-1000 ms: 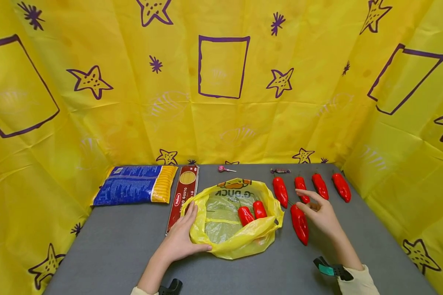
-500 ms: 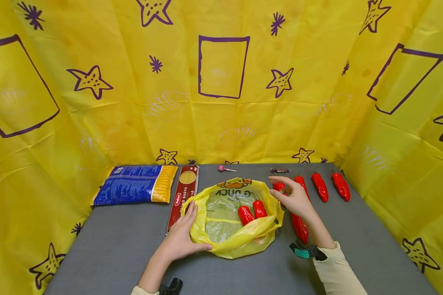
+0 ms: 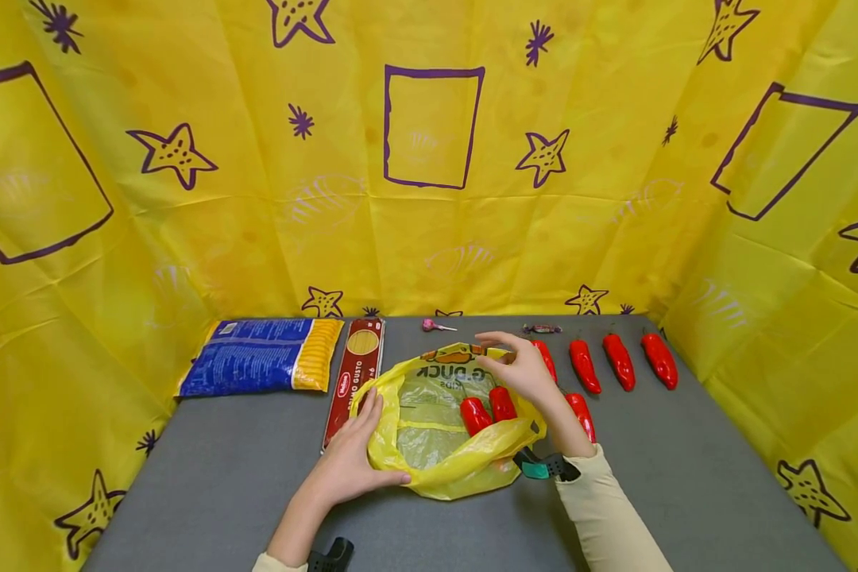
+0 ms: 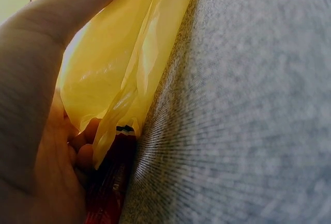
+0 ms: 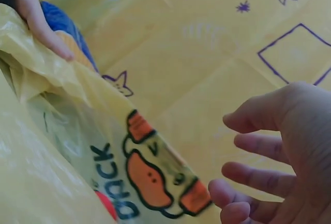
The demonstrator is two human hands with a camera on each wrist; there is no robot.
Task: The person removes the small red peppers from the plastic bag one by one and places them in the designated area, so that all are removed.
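We see the yellow bag point(image 3: 449, 429) lying open near the front middle of the grey table point(image 3: 222, 477), with 2 red peppers point(image 3: 488, 409) inside. Our left hand point(image 3: 353, 461) grips the bag's left rim, thumb and fingers curled around the plastic. Our right hand point(image 3: 522, 369) hovers over the bag's far right rim, fingers relaxed and spread, holding nothing. Just right of the bag lie 5 more peppers point(image 3: 618, 361), 4 in a row and 1 nearer. Left of the bag we find a spaghetti packet point(image 3: 353, 373) and a blue packet point(image 3: 264, 357). A lollipop point(image 3: 436, 326) and a wrapped sweet point(image 3: 541, 328) sit by the yellow backdrop point(image 3: 429, 199).
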